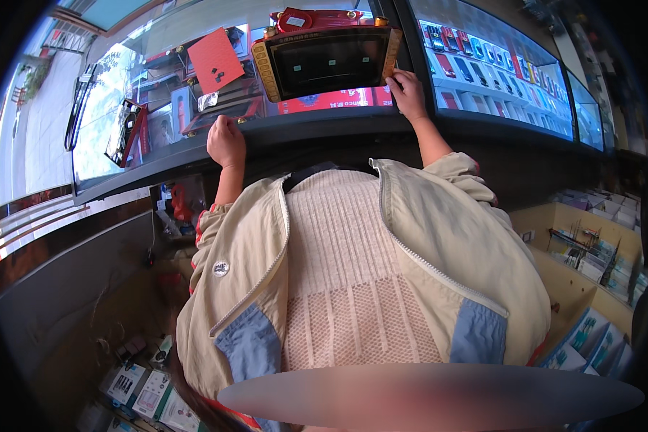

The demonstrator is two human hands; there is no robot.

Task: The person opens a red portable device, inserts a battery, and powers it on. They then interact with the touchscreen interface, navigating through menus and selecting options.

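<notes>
A wide black-screened panel with a gold-and-red frame lies tilted on the glass counter in front of me. Three small pale squares show on its dark face. My right hand is closed at the panel's right edge, its fingers on the frame. To the panel's left, my left hand is curled closed at the counter's front edge; what it holds, if anything, is hidden. A red sheet with several tiny dark pieces lies beyond that hand. Behind the panel sits a red casing with gold corners.
The glass display counter has a dark front edge. Rows of phones stand under its glass at right. A dark framed part lies at far left. Boxes are low at left, and a shelf with compartments is at right.
</notes>
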